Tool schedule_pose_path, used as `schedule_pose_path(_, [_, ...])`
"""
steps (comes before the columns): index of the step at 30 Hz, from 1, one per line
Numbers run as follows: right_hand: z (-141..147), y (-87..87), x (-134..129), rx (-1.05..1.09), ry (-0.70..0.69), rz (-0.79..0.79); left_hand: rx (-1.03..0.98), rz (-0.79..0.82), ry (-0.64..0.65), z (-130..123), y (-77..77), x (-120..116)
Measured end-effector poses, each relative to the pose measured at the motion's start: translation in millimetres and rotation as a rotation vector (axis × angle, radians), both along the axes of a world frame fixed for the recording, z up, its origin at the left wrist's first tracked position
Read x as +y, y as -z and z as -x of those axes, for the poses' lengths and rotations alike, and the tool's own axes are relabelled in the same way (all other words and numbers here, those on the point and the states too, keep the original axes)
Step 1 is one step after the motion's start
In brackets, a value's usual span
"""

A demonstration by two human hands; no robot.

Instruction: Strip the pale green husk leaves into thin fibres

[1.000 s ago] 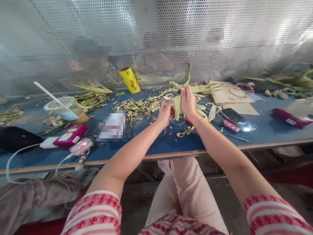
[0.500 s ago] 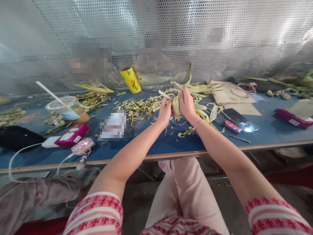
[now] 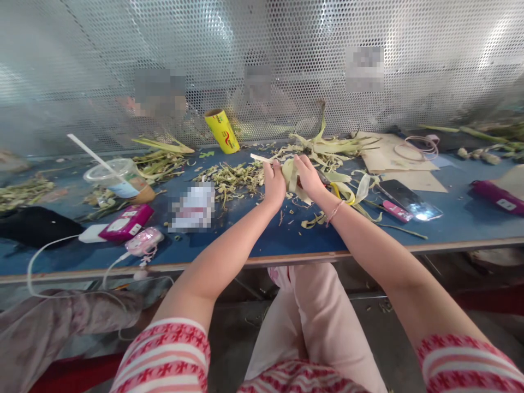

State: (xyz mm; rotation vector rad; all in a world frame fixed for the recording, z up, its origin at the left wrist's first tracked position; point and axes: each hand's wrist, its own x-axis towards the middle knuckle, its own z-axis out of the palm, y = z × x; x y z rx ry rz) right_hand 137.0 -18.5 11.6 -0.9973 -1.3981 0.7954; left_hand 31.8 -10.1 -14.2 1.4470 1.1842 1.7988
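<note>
My left hand (image 3: pixel 275 185) is closed, fingers pointing away from me, with a narrow pale strip (image 3: pixel 261 158) sticking out past its fingertips to the left. Just beside it, my right hand (image 3: pixel 309 177) is closed on a broad pale-green leaf strip (image 3: pixel 290 174) that bends down between both hands. A bit of red shows under the right fingers, too hidden to name. Behind the hands lies a bunch of long pale leaves (image 3: pixel 331 144). Small cut plant pieces (image 3: pixel 233 180) are heaped left of my left hand. A curved yellow thing (image 3: pixel 337 192) lies partly covered by leaves near my right wrist.
A yellow tube (image 3: pixel 223 131) leans toward the perforated metal wall (image 3: pixel 303 65). Leftward are a plastic cup (image 3: pixel 126 180) with a straw, a purple device (image 3: pixel 129 222) and a cable. A phone (image 3: pixel 407 199) and brown card (image 3: pixel 413 180) lie right. A person's leg (image 3: pixel 69 322) shows lower left.
My hands have come slightly lower and a bit farther apart. The pale strip at my left hand now points more to the left. The whole view has shifted slightly.
</note>
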Motion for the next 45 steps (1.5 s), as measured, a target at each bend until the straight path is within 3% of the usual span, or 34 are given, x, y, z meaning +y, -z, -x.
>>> schedule_pose_path(4, [2,-4.8,-6,-0.13,0.05,0.032,0.016,0.016,-0.098,3,-4.5,-1])
schedule_pose_path(10, [2,-1.2,-7,-0.249,0.081,-0.084,0.109,-0.11,-0.134,7,-5.2,2])
schedule_pose_path(21, [13,17.2,-5,-0.183,0.104,-0.204,0.077,-0.078,-0.121,3,-14.4,-13])
schedule_pose_path(26, [20,23.2,-5,-0.122,0.096,-0.179,0.06,-0.09,-0.149,-3,-17.1,-22])
schedule_pose_path(32, [10,15.8,-8,-0.234,0.108,-0.201,0.043,-0.039,-0.053,-2,-18.5,-22])
schedule_pose_path(35, [5,12.7,-6,-0.285,0.115,-0.233,0.046,-0.078,-0.068,0,-18.0,-19])
schedule_pose_path(45, [-11,-0.9,-2,-0.197,0.184,-0.27,0.083,-0.093,-0.053,8,-17.4,-11])
